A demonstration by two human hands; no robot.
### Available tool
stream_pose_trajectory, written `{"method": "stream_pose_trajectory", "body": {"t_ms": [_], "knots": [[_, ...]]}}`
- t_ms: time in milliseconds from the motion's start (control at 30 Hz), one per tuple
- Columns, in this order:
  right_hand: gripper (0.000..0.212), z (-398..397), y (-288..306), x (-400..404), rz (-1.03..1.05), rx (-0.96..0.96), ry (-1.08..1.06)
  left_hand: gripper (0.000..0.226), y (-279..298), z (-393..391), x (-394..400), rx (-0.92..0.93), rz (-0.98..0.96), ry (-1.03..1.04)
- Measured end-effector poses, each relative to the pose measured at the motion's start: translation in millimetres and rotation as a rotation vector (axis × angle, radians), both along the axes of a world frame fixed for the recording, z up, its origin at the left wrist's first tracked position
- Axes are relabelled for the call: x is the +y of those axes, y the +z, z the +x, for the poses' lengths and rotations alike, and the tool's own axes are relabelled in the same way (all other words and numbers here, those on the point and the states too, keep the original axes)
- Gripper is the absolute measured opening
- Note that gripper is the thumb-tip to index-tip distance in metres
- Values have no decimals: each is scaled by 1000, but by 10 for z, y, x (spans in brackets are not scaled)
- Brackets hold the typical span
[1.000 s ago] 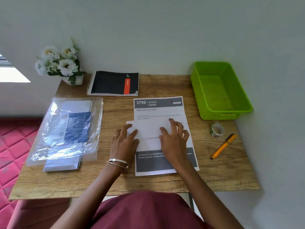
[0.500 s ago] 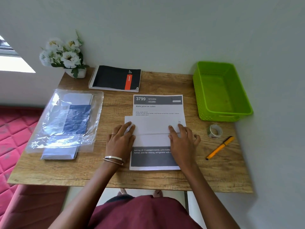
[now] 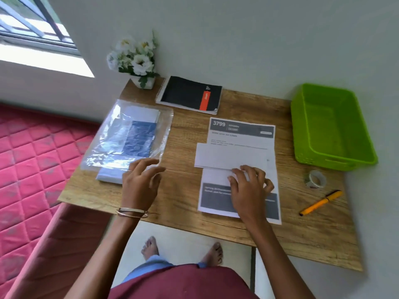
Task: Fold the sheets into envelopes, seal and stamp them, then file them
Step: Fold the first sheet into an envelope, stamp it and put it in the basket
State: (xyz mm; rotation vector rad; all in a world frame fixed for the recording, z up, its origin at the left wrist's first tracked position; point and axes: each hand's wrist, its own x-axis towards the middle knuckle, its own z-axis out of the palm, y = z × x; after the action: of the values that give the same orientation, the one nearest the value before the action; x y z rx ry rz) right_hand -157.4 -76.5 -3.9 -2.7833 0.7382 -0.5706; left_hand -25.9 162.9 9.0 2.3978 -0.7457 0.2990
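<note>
Left hand (image 3: pixel 140 186) now off the envelope (image 3: pixel 231 158).

Just one head cam here, looking steeply down and forward at the wooden table (image 3: pixel 183 199) from close up. Wide-angle, tilted, wall (image 3: pixel 237 39) behind the desk.

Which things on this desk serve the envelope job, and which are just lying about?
For the job: folded sheet, printed sheet, plastic packet of envelopes, tape roll, pen, green basket.
Lying about: notebook, flower pot.
</note>
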Motion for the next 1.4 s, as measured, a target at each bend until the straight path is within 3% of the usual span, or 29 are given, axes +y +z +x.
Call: {"method": "stream_pose_trajectory", "body": {"t_ms": [200, 367, 467, 600, 667, 733, 1000, 1133, 1300, 1400], "knots": [[20, 439, 105, 966, 87, -100, 323, 18, -11, 253, 775, -49, 112, 82], [23, 804, 101, 1540, 71, -101, 603, 18, -119, 517, 1236, -83, 190, 10], [22, 951, 47, 1775, 46, -99, 656, 26, -159, 652, 1375, -77, 263, -42], [16, 1082, 6, 1915, -20, -9, 615, 35, -180, 776, 1470, -9, 264, -80], [26, 1119, 8, 1982, 17, 72, 523, 36, -192, 829, 1493, 24, 249, -98], [31, 1149, 24, 2041, 142, 106, 423, 38, -205, 874, 1500, 60, 223, -107], [4, 1307, 172, 2145, 598, 156, 229, 37, -217, 997, 1539, 142, 145, -154], [7, 1333, 287, 2113, 876, 160, 121, 51, -218, 1012, 1540, 179, 137, -142], [6, 1378, 355, 2114, 813, 177, 134, 62, -223, 1015, 1542, 214, 102, -116], [3, 1380, 400, 2142, 776, 63, 138, 65, -233, 1017, 1548, 194, 104, -131]]}}
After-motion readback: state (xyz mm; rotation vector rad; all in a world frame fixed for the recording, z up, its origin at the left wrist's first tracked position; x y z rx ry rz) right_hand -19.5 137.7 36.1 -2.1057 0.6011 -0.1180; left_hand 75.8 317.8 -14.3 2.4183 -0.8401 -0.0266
